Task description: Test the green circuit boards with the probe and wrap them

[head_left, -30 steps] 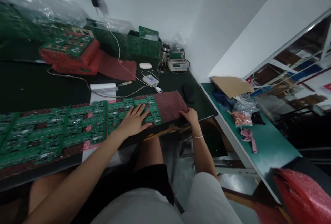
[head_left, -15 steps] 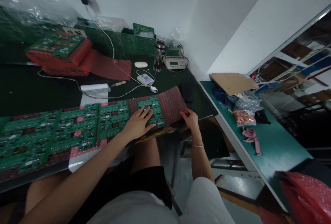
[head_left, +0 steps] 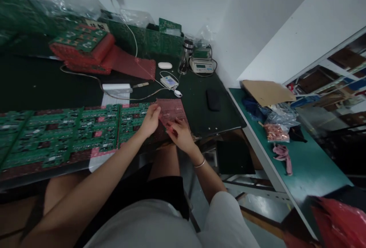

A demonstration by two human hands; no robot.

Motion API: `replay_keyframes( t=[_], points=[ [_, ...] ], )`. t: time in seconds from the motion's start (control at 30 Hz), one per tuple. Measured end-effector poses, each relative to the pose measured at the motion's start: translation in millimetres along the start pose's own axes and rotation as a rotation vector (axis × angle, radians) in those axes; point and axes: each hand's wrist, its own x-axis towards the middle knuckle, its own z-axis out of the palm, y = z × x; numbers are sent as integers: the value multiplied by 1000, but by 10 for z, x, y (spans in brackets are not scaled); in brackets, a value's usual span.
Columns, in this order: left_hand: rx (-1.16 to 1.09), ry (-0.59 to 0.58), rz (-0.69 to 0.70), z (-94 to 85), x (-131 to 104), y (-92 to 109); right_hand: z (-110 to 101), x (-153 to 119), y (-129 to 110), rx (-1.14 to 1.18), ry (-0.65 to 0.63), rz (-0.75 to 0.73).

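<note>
A strip of red bubble wrap [head_left: 171, 110] lies along the front of the dark table, its right end folded back to the left over the end circuit board, which is hidden underneath. My left hand [head_left: 151, 120] is closed at the left edge of the folded flap, thumb and fingers pinching it. My right hand [head_left: 182, 136] is bent over the flap's lower right part, its fingers curled on the wrap. Left of my hands, several green circuit boards [head_left: 97, 128] lie in a row on the same strip.
Behind are a white-cased device with a cable [head_left: 169, 82], a scraper-like tool [head_left: 140, 85], a flask [head_left: 185, 56], a scale [head_left: 201, 66] and a red-wrapped board stack [head_left: 82, 49]. A black phone-like slab [head_left: 213, 100] lies right. A green side table [head_left: 303, 160] holds bags.
The free right end of the bubble wrap has been folded leftward over the end board. My right hand has moved left with it; my left hand has left that board for the flap's edge.
</note>
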Motion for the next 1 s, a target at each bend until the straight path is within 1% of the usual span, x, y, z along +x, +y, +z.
replay_keyframes(
  t=[0.07, 0.13, 0.17, 0.23, 0.27, 0.3, 0.37, 0.4, 0.43, 0.5, 0.57, 0.63, 0.7, 0.8, 0.9, 1.0],
  points=[
    [30, 17, 22, -108, -8, 8, 57, -21, -16, -69, -62, 7],
    [156, -30, 152, -216, -79, 49, 58, -38, -26, -102, -96, -4],
    [249, -92, 236, -261, -132, 75, 37, -40, -25, -102, -108, -18],
    [445, -261, 376, -322, -255, 122, -44, -30, 5, -67, -121, -49],
    [518, -331, 410, -336, -316, 139, -98, -18, 37, -44, -101, -49],
    [574, -375, 429, -340, -371, 150, -158, -2, 80, -31, -53, -24],
    [639, -383, 449, -326, -452, 161, -273, 41, 189, -41, 88, 98],
    [655, -367, 454, -314, -476, 163, -321, 66, 246, -54, 133, 169],
    [663, -352, 455, -301, -490, 166, -362, 93, 301, -61, 141, 226],
    [667, -336, 452, -281, -495, 175, -417, 152, 386, -51, 63, 281],
    [649, -342, 447, -287, -480, 181, -453, 213, 431, -17, -39, 279],
    [607, -349, 437, -344, -450, 159, -486, 271, 447, 32, -99, 268],
    [578, -335, 413, -469, -405, 84, -519, 317, 449, 82, -139, 258],
    [643, -315, 316, -763, -310, -135, -556, 354, 455, 92, -168, 244],
    [739, -382, 215, -1043, -201, -371, -569, 365, 460, 65, -187, 224],
    [753, -449, 226, -1183, -106, -479, -575, 376, 446, 35, -195, 209]
  ],
)
